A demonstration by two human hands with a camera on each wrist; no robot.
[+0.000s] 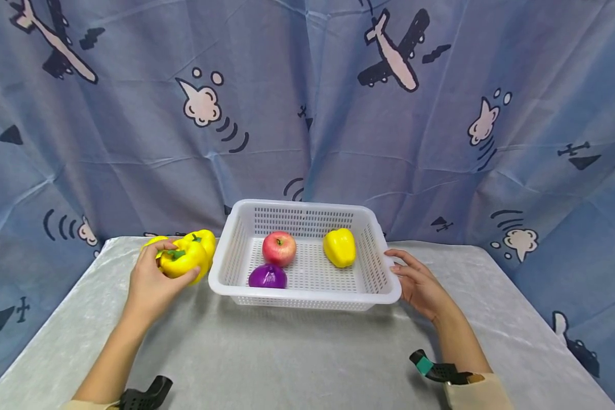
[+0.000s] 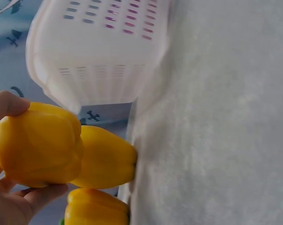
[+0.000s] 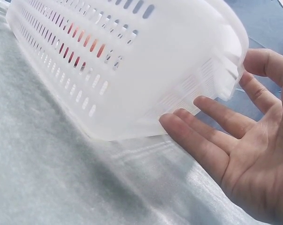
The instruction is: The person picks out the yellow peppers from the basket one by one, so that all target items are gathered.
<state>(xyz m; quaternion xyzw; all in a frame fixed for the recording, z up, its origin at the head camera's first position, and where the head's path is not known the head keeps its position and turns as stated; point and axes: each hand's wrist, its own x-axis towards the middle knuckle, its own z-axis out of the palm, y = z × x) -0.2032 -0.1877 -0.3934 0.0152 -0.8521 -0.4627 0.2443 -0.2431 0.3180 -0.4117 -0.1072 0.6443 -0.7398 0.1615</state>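
My left hand (image 1: 154, 282) grips a yellow bell pepper (image 1: 187, 259) between thumb and fingers, left of a white plastic basket (image 1: 307, 300). In the left wrist view, the gripped pepper (image 2: 40, 145) hides part of a second yellow bell pepper (image 2: 106, 157), and a third yellow bell pepper (image 2: 96, 208) sits below them. My right hand (image 1: 420, 285) touches the basket's right rim, its fingers mostly extended along the outer wall in the right wrist view. Inside the basket are a red apple (image 1: 279, 249), a purple onion-like round vegetable (image 1: 268, 277) and a yellow bell pepper (image 1: 340, 247).
A pale grey cloth covers the table (image 1: 307, 359). Behind it hangs a blue curtain (image 1: 297, 114) printed with planes and clouds. The basket stands close to the table's back edge.
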